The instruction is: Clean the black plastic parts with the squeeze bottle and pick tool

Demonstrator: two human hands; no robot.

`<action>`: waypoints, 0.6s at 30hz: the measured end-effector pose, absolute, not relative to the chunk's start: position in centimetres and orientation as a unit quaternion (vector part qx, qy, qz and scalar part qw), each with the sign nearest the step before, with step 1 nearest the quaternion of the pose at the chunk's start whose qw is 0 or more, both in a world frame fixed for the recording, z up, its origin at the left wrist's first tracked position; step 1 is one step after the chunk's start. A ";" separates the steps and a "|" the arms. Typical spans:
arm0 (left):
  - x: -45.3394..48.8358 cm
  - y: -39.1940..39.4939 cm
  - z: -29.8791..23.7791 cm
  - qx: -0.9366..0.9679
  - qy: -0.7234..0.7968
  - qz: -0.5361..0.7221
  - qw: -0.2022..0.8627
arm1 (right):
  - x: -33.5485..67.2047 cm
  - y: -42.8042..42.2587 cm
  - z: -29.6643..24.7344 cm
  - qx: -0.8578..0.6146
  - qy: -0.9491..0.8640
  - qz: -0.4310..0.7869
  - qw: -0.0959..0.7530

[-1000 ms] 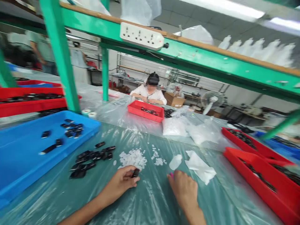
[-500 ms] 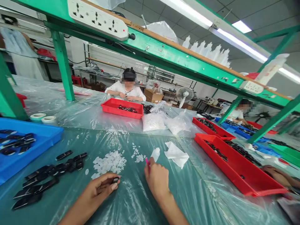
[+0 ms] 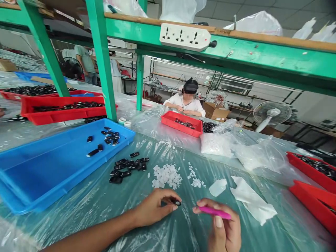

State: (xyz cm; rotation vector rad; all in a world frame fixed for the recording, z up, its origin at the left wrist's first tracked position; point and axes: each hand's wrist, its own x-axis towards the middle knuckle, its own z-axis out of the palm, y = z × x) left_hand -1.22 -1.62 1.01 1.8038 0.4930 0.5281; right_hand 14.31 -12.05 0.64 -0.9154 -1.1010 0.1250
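Now we are bending both forearms inward over the green table cover, the left forearm running in from about 8 o'clock and the right hand rising from about 5. With our left hand we are pinching a small black piece between thumb and fingertips, its pale round end facing 3 o'clock. With our right hand we are grasping a pink tool, which is lying across the curled fingers with the thumb beneath; its tip is pointing toward 9 o'clock, apart from the black piece.

Compared with half a second ago, we are turning the right hand over: its knuckles were uppermost then, and now its thumb and more of the pink tool are showing. The left hand is still keeping its pinch. Our view is swinging left, bringing in more of the blue tray.

Farther out, a heap of white pieces is lying at 12 o'clock from the left hand, and black pieces are lying at 10 to 11. From the right hand, white scraps are lying at 11, a translucent bottle at 12 and a white cloth at 2. Beyond, a co-worker is sitting behind a red tray.
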 end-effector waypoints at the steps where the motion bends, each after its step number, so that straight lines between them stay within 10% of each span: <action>1: -1.2 -1.6 1.1 0.768 0.207 0.225 0.562 | 14.1 -12.1 0.6 -0.411 -0.508 0.056 0.755; 18: -1.4 -1.8 1.4 0.777 0.182 0.225 0.560 | 11.4 -12.6 0.9 -0.490 -0.457 0.104 0.735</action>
